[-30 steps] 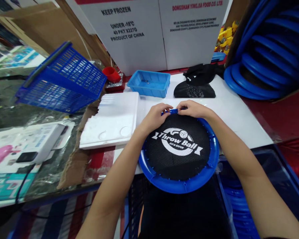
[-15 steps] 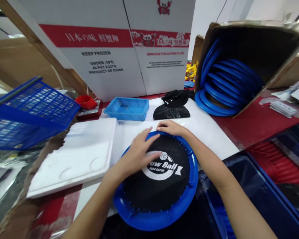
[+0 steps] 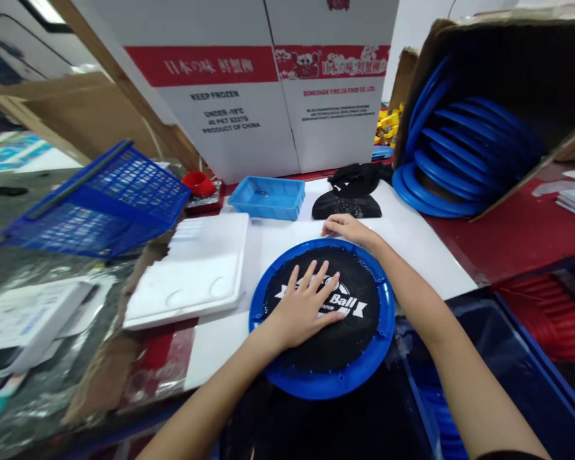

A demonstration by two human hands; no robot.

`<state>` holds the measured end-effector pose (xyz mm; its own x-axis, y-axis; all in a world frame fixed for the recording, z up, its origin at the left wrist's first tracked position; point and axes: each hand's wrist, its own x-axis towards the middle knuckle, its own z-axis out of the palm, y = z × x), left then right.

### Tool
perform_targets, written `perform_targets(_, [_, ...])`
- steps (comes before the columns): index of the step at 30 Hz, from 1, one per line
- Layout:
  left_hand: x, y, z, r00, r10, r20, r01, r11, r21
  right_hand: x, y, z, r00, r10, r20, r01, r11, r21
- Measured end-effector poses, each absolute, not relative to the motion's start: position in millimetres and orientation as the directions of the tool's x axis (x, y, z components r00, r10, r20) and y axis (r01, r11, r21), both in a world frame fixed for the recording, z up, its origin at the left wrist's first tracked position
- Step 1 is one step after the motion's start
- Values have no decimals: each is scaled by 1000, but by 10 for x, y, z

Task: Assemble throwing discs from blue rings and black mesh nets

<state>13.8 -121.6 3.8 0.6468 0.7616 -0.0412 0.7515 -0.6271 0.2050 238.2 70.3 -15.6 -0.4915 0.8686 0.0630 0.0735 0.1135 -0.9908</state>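
A round disc with a blue plastic rim (image 3: pixel 333 385) and a black mesh centre printed with white "Ball" lettering lies at the near edge of the white work surface (image 3: pixel 263 252). My left hand (image 3: pixel 304 313) is open and flat on the mesh, fingers spread over part of the print. Just past the disc's far rim, my right hand (image 3: pixel 347 229) is bent with its fingers curled together. Whatever those fingers hold, if anything, is hidden. Beyond it lie dark, folded mesh pieces (image 3: pixel 345 206).
A light-blue tray (image 3: pixel 268 207) holds small bits. Left are a white foam lid (image 3: pixel 196 268) and a tilted blue basket (image 3: pixel 105 207). At right, a cardboard box (image 3: pixel 512 70) holds blue rings (image 3: pixel 474 150); below it is a dark blue bin (image 3: pixel 479 332). A white carton (image 3: pixel 249 147) stands behind.
My left hand has moved from hovering by the upper left rim to lying flat on the mesh. My right hand stays near the far rim. The view has shifted left.
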Motion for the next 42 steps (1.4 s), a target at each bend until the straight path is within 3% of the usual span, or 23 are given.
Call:
perform_targets(3, [186,-1252,50,607,794,-46,783,-586,210,2364,727,-168,-399,915,58,108,110,-988])
perform_targets(7, [155,-1258,91,605,792,-82,787,-578,214,2495,784,-108,-245,957,158,409,250,-878])
perform_targets(10, [21,-1120,174,650,754,-94,751,-619,228,2895,825,15,-51,954,294,580,268,-769])
perform_targets(12, [-59,-931,205,636,769,-56,762,-615,205,3249,821,87,134,913,385,706,185,-684])
perform_targets(16, [-61,-502,115,525,844,-110,843,-498,204,3738,782,59,433,789,436,855,-206,-477])
perform_targets(23, [-89,-235,-104,589,807,37,773,-576,267,3705,913,-261,334,815,473,938,-239,-249])
perform_targets(29, [-441,-259,-255,559,826,69,780,-552,293,3897,925,-239,492,741,456,870,-397,-292])
perform_targets(34, [-357,-258,-351,522,846,104,803,-529,274,4205,881,-123,444,768,461,895,-356,-270])
perform_targets(42, [-230,-193,-372,448,874,186,803,-485,347,4161,782,-58,390,784,482,918,-290,-271])
